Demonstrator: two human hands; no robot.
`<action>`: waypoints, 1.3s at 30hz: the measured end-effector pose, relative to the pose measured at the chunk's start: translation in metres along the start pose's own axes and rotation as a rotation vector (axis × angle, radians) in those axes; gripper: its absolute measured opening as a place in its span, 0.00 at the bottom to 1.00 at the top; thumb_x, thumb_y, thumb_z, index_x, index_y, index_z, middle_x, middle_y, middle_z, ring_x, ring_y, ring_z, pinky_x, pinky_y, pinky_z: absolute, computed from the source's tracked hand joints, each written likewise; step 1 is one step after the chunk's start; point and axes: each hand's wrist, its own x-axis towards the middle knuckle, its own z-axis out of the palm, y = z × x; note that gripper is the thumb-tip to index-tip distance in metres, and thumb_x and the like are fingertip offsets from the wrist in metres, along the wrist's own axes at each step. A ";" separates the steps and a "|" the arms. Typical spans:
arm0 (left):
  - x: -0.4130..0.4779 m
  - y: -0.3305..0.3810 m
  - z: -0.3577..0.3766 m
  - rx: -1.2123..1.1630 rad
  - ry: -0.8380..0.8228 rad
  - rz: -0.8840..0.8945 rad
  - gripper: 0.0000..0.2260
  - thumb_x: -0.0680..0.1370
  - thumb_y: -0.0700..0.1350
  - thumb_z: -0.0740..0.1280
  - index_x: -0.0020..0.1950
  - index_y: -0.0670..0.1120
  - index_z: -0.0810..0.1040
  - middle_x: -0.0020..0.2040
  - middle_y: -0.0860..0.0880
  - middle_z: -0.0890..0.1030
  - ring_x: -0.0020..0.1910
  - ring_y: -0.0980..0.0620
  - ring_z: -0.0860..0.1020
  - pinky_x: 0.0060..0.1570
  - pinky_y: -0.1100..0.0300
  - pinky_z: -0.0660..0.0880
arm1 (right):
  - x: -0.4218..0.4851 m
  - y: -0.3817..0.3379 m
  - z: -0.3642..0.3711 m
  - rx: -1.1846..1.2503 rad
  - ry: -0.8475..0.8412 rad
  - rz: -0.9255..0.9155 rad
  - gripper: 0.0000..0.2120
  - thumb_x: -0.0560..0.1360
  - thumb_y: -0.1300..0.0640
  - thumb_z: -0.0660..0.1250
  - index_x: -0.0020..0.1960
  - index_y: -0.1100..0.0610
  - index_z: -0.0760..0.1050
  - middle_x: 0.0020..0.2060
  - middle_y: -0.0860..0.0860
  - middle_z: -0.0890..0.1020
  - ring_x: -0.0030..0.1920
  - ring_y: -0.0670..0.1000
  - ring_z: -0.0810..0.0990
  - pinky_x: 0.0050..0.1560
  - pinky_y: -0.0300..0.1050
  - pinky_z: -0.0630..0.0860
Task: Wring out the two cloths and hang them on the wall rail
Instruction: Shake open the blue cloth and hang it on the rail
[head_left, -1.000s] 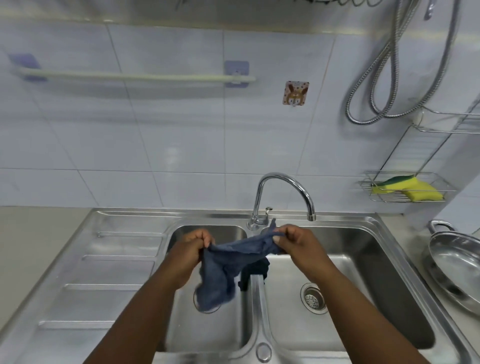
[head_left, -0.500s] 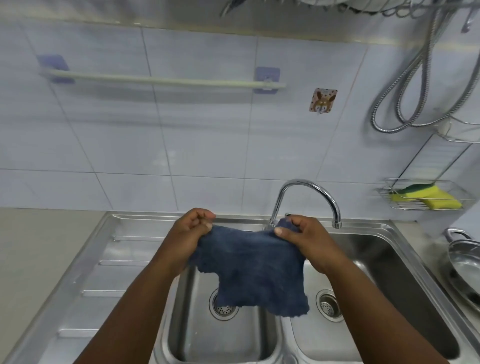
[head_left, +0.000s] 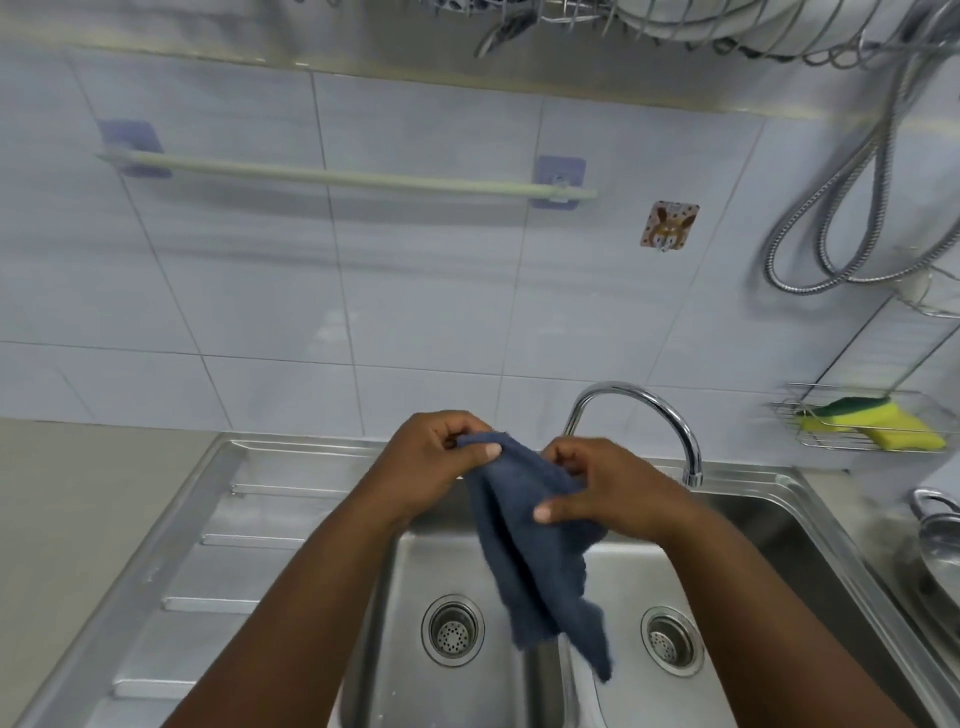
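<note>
Gripping the blue cloth (head_left: 524, 545) by its top edge, the left hand (head_left: 436, 462) and right hand (head_left: 608, 493) pinch it close together over the divider of the double sink (head_left: 810, 499), its lower part hanging loose. It looks soft, limp and probably water-heavy, so it should drape rather than hold shape; taking two upper corners would spread it best for the empty wall rail (head_left: 343, 177) above. No second cloth is visible.

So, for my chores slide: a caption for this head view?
Both hands, left and right, hold a blue cloth above the double sink, wall rail bare.
</note>
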 end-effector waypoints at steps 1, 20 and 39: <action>0.000 0.003 -0.001 0.016 0.018 0.021 0.02 0.75 0.36 0.70 0.45 0.40 0.83 0.42 0.44 0.85 0.41 0.57 0.80 0.43 0.65 0.76 | 0.000 0.005 0.001 -0.107 -0.093 0.024 0.12 0.65 0.49 0.78 0.43 0.51 0.78 0.37 0.46 0.82 0.39 0.44 0.80 0.39 0.40 0.75; -0.039 -0.073 -0.068 0.529 0.393 0.052 0.07 0.74 0.39 0.70 0.40 0.50 0.79 0.36 0.58 0.79 0.38 0.61 0.78 0.45 0.70 0.75 | 0.012 0.046 0.070 -0.618 0.300 -0.078 0.08 0.71 0.62 0.64 0.46 0.58 0.81 0.44 0.55 0.83 0.46 0.56 0.82 0.43 0.42 0.74; 0.005 0.029 -0.221 0.279 0.712 -0.163 0.04 0.74 0.46 0.73 0.40 0.48 0.82 0.31 0.50 0.82 0.29 0.51 0.78 0.31 0.62 0.72 | 0.123 -0.099 -0.004 -0.432 0.718 -0.097 0.07 0.78 0.50 0.65 0.43 0.47 0.79 0.28 0.50 0.82 0.30 0.54 0.81 0.31 0.41 0.73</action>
